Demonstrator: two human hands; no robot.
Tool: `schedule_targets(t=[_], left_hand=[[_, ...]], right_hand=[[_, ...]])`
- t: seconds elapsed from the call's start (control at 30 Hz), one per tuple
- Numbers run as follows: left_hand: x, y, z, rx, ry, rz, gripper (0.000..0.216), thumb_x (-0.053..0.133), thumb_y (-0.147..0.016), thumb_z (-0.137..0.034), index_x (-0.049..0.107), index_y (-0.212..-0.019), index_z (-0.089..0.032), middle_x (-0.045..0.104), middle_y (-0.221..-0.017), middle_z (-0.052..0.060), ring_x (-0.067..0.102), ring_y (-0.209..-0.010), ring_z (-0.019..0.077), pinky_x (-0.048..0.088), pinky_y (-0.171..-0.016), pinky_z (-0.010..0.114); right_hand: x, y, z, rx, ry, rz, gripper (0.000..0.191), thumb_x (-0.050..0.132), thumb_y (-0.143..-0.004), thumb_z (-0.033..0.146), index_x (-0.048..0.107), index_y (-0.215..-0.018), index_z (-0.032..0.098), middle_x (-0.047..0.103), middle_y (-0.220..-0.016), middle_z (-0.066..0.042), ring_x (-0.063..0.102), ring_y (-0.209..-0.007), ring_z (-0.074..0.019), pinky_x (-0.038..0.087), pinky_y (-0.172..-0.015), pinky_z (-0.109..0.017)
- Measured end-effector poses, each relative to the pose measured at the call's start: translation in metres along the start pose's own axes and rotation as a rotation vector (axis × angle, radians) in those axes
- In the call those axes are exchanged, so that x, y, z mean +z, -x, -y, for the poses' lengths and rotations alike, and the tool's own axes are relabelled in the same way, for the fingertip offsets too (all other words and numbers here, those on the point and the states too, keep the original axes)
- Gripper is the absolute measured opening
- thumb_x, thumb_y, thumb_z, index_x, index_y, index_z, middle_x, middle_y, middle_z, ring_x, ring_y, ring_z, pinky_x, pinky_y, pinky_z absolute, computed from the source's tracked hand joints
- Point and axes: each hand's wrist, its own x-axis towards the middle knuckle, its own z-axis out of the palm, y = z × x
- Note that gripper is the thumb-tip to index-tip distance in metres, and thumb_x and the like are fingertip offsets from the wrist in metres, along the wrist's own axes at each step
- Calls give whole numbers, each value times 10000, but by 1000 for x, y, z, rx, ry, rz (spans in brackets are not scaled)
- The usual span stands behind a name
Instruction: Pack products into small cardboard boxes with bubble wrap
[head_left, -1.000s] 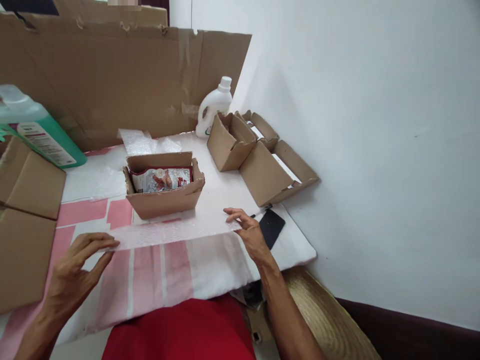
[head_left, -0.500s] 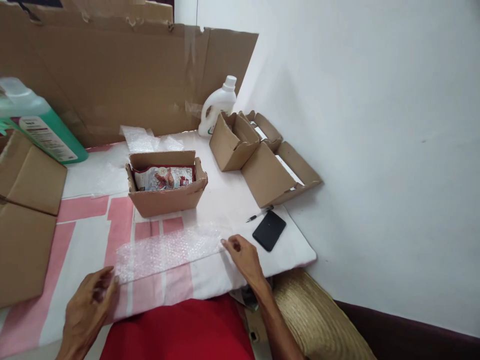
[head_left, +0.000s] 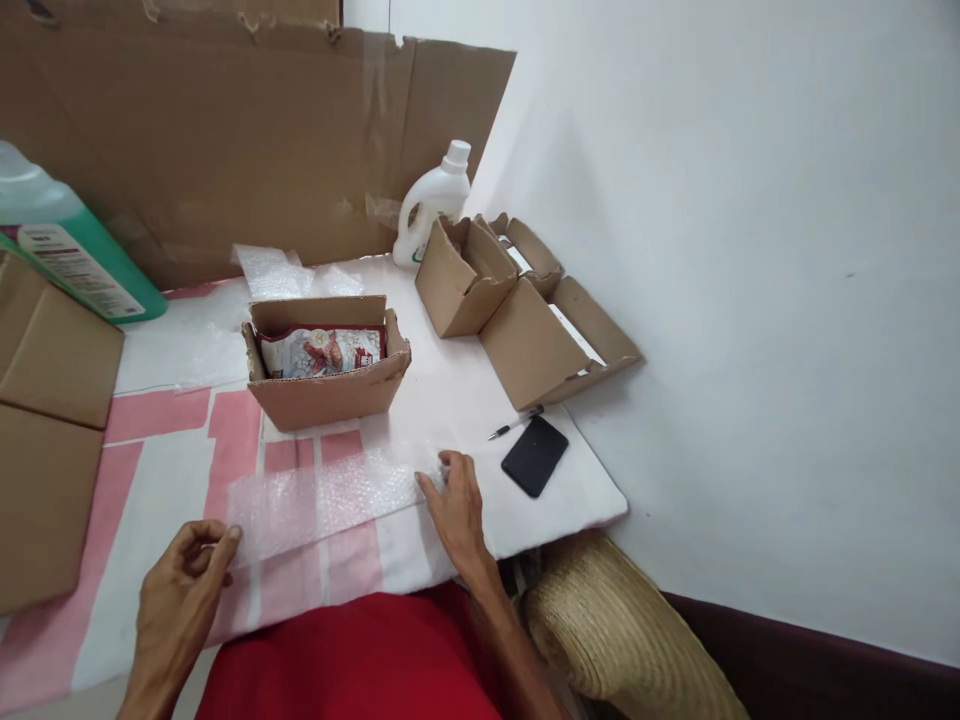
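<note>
A strip of clear bubble wrap [head_left: 322, 500] lies flat across the near part of the table. My left hand [head_left: 184, 590] has thumb and index finger closed on its left end. At the other end is my right hand [head_left: 456, 500], thumb and fingers apart, resting on or just above the wrap's edge. Beyond the strip stands an open cardboard box [head_left: 334, 398], holding a printed food packet [head_left: 322, 352] in red and white.
To the right lie a black phone-like slab [head_left: 535, 456] and a pen [head_left: 510, 427]. Small open boxes [head_left: 536, 345] and a white jug [head_left: 431, 205] stand behind them. At left are a green liquid bottle [head_left: 90, 260] and a large carton [head_left: 49, 480]. More bubble wrap [head_left: 274, 272] lies behind.
My right hand has shifted left and turned more upright, its thumb now over the wrap. My left hand's thumb and index finger have come together at the wrap's left end. The view moved slightly.
</note>
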Motion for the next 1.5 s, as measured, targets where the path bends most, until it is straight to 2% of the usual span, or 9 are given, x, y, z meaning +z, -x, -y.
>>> schedule_targets(t=[0.07, 0.2, 0.37, 0.57, 0.7, 0.83, 1.03, 1.27, 1.5], left_hand=[[5, 10, -17, 23, 88, 48, 469, 744, -661, -653, 584, -840, -250, 639, -793, -17, 666, -668, 189, 571, -624, 305], [37, 29, -52, 176, 174, 262, 420, 727, -732, -616, 562, -805, -236, 598, -707, -33, 662, -624, 174, 578, -577, 289], [79, 29, -74, 532, 23, 521, 284, 660, -878, -492, 657, -1004, -238, 719, -945, 25, 715, -857, 191, 594, -775, 323], [86, -17, -48, 1165, -308, 361, 240, 558, -927, -218, 675, -1134, -252, 707, -1132, 79, 674, -1048, 246, 528, -901, 428], [87, -40, -28, 1426, -585, 465, 494, 503, -820, -25, 636, -1243, -245, 680, -1273, 96, 597, -1209, 270, 463, -987, 450], [97, -51, -28, 1524, -698, 389, 421, 461, -878, -8, 653, -1198, -203, 719, -1189, 103, 628, -1104, 264, 468, -905, 407], [85, -30, -26, 1426, -653, 466, 277, 487, -917, -106, 692, -1071, -211, 735, -900, 58, 658, -780, 227, 495, -718, 372], [87, -11, -13, 832, -267, 628, 292, 496, -997, -353, 626, -1228, -231, 759, -1105, 54, 733, -969, 185, 589, -846, 307], [84, -11, -11, 1283, -369, 166, 322, 655, -929, -308, 613, -1239, -234, 708, -1109, 80, 669, -1031, 236, 528, -908, 384]], right_hand=[[6, 12, 13, -142, -22, 5, 408, 699, -871, 384, 575, -1226, 226, 584, -1204, -144, 565, -1145, -328, 487, -986, -472], [23, 44, 43, -413, -246, 480, 691, 818, -775, 482, 530, -1352, 233, 617, -1202, -110, 619, -1050, -269, 547, -902, -385], [27, 52, 44, -82, -423, 382, 200, 524, -986, 376, 606, -961, 196, 646, -816, -1, 600, -698, -141, 489, -677, -262], [18, 35, 15, 311, -418, 353, 247, 526, -923, 312, 456, -704, 223, 613, -612, 39, 569, -441, -112, 417, -471, -219], [16, 36, 14, 250, -176, 273, 184, 517, -939, 250, 512, -758, 215, 622, -635, 9, 624, -519, -165, 486, -530, -267], [15, 45, 26, -110, 140, 91, 258, 649, -934, 264, 573, -1152, 148, 679, -1023, -127, 686, -903, -262, 572, -787, -373], [28, 51, 35, -615, 243, 427, 303, 691, -902, 206, 599, -1190, 175, 675, -1141, -121, 604, -1025, -285, 537, -864, -412], [28, 49, 19, -261, -106, 464, 126, 582, -936, 153, 617, -1048, 200, 676, -906, -33, 626, -853, -192, 480, -804, -298], [43, 42, 32, 32, -177, 343, 96, 554, -895, 221, 562, -990, 207, 542, -713, 47, 557, -610, -150, 430, -632, -260]])
